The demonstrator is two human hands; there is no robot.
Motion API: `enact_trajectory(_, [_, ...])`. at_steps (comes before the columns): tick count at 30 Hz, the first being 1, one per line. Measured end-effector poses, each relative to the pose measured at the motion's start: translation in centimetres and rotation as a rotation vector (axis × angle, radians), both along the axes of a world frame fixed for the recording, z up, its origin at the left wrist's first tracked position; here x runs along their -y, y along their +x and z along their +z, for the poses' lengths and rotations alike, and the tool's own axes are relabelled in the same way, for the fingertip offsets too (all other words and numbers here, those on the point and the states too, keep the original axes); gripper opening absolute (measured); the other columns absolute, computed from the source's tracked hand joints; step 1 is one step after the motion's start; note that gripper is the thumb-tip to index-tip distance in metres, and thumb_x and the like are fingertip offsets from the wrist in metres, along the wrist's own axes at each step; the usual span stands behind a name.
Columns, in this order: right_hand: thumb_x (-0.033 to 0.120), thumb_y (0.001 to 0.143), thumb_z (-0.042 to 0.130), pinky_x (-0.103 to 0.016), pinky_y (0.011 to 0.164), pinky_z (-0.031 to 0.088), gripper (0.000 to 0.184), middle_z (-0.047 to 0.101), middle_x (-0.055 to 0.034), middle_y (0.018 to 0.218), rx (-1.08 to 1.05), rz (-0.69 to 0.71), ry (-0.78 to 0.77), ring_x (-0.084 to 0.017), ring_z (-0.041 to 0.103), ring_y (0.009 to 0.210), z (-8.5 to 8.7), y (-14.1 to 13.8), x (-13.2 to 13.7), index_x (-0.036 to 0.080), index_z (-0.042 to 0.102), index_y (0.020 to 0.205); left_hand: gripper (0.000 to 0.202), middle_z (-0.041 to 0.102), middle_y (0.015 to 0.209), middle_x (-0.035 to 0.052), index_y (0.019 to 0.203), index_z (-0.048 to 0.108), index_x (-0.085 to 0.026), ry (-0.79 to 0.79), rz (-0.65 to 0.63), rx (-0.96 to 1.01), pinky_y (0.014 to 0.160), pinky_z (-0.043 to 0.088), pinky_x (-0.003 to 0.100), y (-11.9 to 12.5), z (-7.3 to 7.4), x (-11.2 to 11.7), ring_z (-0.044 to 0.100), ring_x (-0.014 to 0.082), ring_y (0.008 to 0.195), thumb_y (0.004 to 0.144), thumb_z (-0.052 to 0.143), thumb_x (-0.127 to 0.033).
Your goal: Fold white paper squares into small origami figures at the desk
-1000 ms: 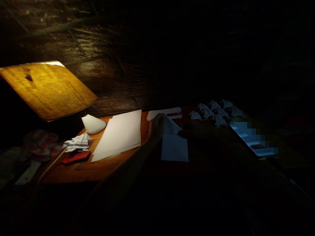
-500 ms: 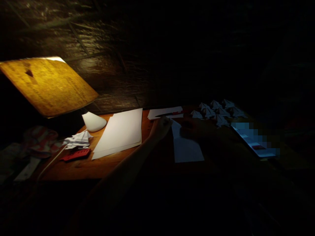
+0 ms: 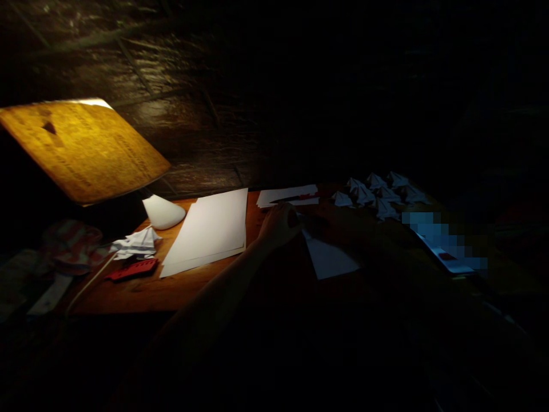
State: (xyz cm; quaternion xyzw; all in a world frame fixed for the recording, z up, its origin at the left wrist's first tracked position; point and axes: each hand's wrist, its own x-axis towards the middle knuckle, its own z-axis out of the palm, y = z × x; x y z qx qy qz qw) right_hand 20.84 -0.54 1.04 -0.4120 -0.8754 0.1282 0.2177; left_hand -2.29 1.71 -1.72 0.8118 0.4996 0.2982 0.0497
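Note:
My left hand [image 3: 278, 224] lies curled on the wooden table [image 3: 171, 292], its fingers pressed together on the top corner of a folded white paper [image 3: 332, 258]. My right hand [image 3: 330, 224] sits in deep shadow just right of it, over the same paper's upper edge; its fingers are too dark to read. A stack of blank white sheets [image 3: 208, 232] lies to the left of my left hand. Several small folded paper figures [image 3: 380, 195] are grouped at the back right.
A lit yellow lamp shade [image 3: 86, 151] leans over the table's left end, above a white cone [image 3: 163, 213]. A crumpled folded paper [image 3: 136, 243] and a red flat object [image 3: 132, 269] lie near it. More sheets [image 3: 287, 195] lie at the back; a printed strip [image 3: 446, 246] lies right.
The paper's raised flap has been pressed down flat and the sheet has swung to the right. My left hand dropped from the lifted flap onto the paper's top corner.

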Motion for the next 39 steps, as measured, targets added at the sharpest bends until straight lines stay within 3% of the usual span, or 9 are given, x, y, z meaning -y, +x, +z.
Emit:
enact_trajectory(5, [0.033, 0.094, 0.062, -0.036, 0.086, 0.05, 0.031, 0.062, -0.016, 0.121, -0.04, 0.045, 0.049, -0.026, 0.061, 0.105, -1.0, 0.0, -0.6, 0.018, 0.069, 0.119, 0.034, 0.062, 0.112, 0.0089, 0.106, 0.061, -0.02, 0.017, 0.007, -0.055, 0.094, 0.049, 0.046, 0.0, 0.1, 0.0, 0.06, 0.0294, 0.108, 0.079, 0.077, -0.034])
enact_trajectory(11, [0.03, 0.093, 0.061, -0.037, 0.092, 0.049, 0.025, 0.067, -0.0145, 0.12, -0.115, 0.122, 0.057, -0.025, 0.062, 0.108, -0.7, -0.2, -0.5, 0.017, 0.068, 0.114, 0.036, 0.064, 0.116, 0.0091, 0.114, 0.067, -0.021, 0.026, -0.034, -0.09, 0.1, 0.048, 0.048, -0.2, 0.1, -0.1, 0.059, 0.0299, 0.113, 0.082, 0.075, -0.034])
enact_trajectory(21, [0.03, 0.091, 0.063, -0.042, 0.095, 0.049, 0.023, 0.067, -0.013, 0.121, -0.096, 0.21, 0.062, -0.027, 0.062, 0.109, -1.4, 0.1, -1.4, 0.02, 0.072, 0.11, 0.035, 0.064, 0.116, 0.0092, 0.113, 0.072, -0.024, 0.0, -0.022, -0.143, 0.098, 0.049, 0.049, -0.4, 0.3, -0.1, 0.06, 0.031, 0.113, 0.081, 0.076, -0.037])
enact_trajectory(30, [0.052, 0.078, 0.08, -0.047, 0.099, 0.049, 0.057, 0.061, -0.0138, 0.133, 0.038, 0.188, 0.044, -0.031, 0.058, 0.118, -0.1, 0.4, -0.6, 0.02, 0.069, 0.125, 0.034, 0.065, 0.112, 0.0099, 0.113, 0.074, -0.022, 0.005, -0.067, -0.121, 0.093, 0.051, 0.046, -0.6, 0.3, -0.3, 0.062, 0.0299, 0.106, 0.083, 0.074, -0.04])
enact_trajectory(35, [0.048, 0.08, 0.079, -0.046, 0.098, 0.049, 0.048, 0.061, -0.014, 0.134, 0.05, 0.188, 0.043, -0.031, 0.058, 0.118, -0.1, 0.5, -0.6, 0.02, 0.072, 0.12, 0.033, 0.066, 0.113, 0.0103, 0.113, 0.073, -0.022, 0.015, -0.07, -0.132, 0.094, 0.05, 0.047, -0.7, 0.2, -0.3, 0.061, 0.03, 0.107, 0.084, 0.073, -0.039])
enact_trajectory(39, [0.037, 0.09, 0.07, -0.042, 0.093, 0.051, 0.034, 0.062, -0.0137, 0.135, 0.08, 0.15, 0.022, -0.028, 0.061, 0.112, 0.5, 0.5, -0.2, 0.019, 0.072, 0.118, 0.034, 0.065, 0.114, 0.0106, 0.112, 0.073, -0.022, 0.005, -0.06, -0.135, 0.095, 0.049, 0.048, -0.5, 0.3, -0.2, 0.061, 0.0304, 0.108, 0.084, 0.074, -0.04])
